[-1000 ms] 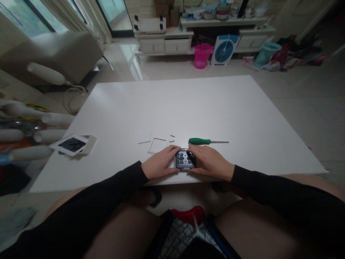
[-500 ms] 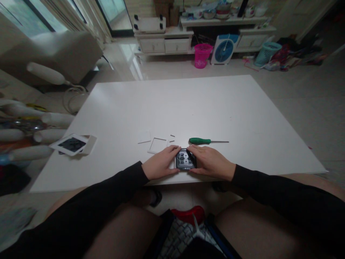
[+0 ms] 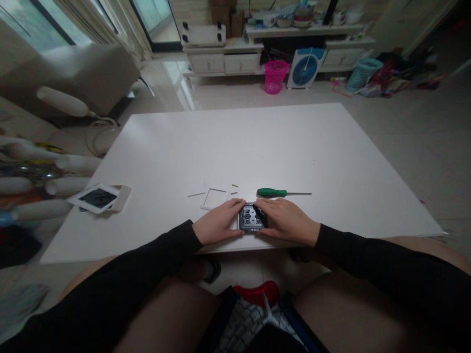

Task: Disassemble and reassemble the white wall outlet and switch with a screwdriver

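A small square black wall-socket unit (image 3: 252,219), with a moulded pattern of grey and black parts on its upward face, lies between my hands near the table's front edge. My left hand (image 3: 221,221) grips its left side, thumb at the near edge and fingers at the far corner. From the right, my right hand (image 3: 285,220) clasps the other side, its fingers covering the upper right corner. Just beyond my left hand are a white square frame (image 3: 202,207) and a thin white square plate (image 3: 196,188). Two small screws (image 3: 234,186) lie beside the frame. A green-handled screwdriver (image 3: 272,192) rests past my right hand, its shaft pointing right.
Everything sits on a white table (image 3: 235,142). On its left side is an opened white box (image 3: 99,198) with a dark picture. Beyond the table, a pink basket (image 3: 276,78) and a blue fan (image 3: 304,69) stand on the floor before a white cabinet (image 3: 241,63).
Both hands keep the same hold on the socket unit. The whole view has shifted very slightly; nothing on the table has visibly moved.
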Available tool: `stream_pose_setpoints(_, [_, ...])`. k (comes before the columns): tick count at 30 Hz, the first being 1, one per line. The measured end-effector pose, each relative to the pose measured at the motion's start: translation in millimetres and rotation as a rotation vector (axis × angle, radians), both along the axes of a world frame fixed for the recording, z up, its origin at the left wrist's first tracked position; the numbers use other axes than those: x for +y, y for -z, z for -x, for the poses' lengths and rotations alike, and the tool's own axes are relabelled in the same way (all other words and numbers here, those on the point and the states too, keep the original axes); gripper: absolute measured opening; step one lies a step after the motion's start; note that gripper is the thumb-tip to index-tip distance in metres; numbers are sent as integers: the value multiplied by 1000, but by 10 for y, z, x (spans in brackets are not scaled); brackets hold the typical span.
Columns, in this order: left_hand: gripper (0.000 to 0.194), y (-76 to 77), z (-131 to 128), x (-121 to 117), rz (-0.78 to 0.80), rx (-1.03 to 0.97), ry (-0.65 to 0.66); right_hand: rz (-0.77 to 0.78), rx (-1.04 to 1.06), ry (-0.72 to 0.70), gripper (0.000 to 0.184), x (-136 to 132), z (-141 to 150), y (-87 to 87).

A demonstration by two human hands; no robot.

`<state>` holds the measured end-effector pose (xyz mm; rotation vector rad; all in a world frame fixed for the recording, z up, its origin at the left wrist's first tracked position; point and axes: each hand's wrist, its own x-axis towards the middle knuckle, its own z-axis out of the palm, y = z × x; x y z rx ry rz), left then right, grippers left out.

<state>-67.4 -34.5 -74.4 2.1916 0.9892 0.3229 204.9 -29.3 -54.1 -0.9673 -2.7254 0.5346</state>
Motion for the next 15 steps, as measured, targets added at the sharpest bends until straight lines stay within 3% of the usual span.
stream_pose_setpoints(5, [85,-20,-12,-25,0,23,14,-44,-37,-12,66,-11,24,-38])
stream_pose_setpoints(9, [94,-97,7,20,-23,-14,-33,-107,-38,73,42,129,-56,-160])
stream_pose_setpoints(13, [32,-81,90,228,-82,-45,-222,-183,-120,193,25,419,-286,-156])
stream_pose_setpoints(15, [19,-4,127,350,-165,0,-295,-214,-159,212,24,532,-387,-76])
